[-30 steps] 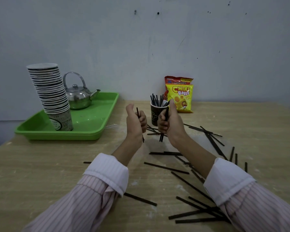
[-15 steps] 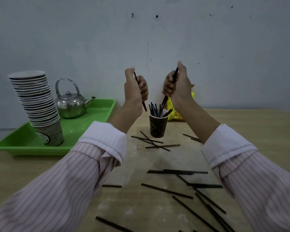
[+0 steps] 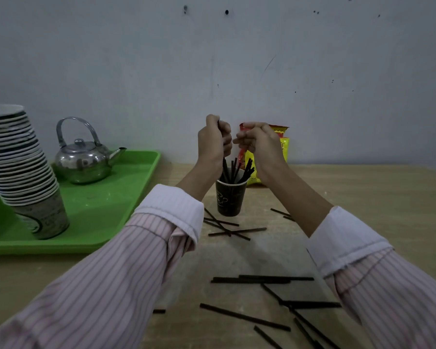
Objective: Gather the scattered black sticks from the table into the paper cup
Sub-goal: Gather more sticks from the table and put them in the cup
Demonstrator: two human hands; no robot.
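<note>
A dark paper cup (image 3: 229, 200) stands mid-table with several black sticks (image 3: 246, 168) upright in it. My left hand (image 3: 213, 143) hovers just above the cup's left rim, fist closed on one black stick (image 3: 224, 165) whose lower end reaches into the cup. Just right of it, above the cup, my right hand (image 3: 261, 144) has its thumb and fingers parted, and I see no stick in it. More black sticks lie crossed in front of the cup (image 3: 227, 229) and scattered nearer to me (image 3: 262, 279), (image 3: 244, 317).
A green tray (image 3: 106, 222) on the left carries a steel kettle (image 3: 84, 159) and a tall leaning stack of paper cups (image 3: 18, 162). A yellow and red snack bag (image 3: 283, 141) leans on the wall behind the cup. My striped sleeves cover the near table.
Both hands dropped from high above the cup to just over its rim. The stick my right hand held is no longer in its fingers; the left hand's stick now reaches into the cup.
</note>
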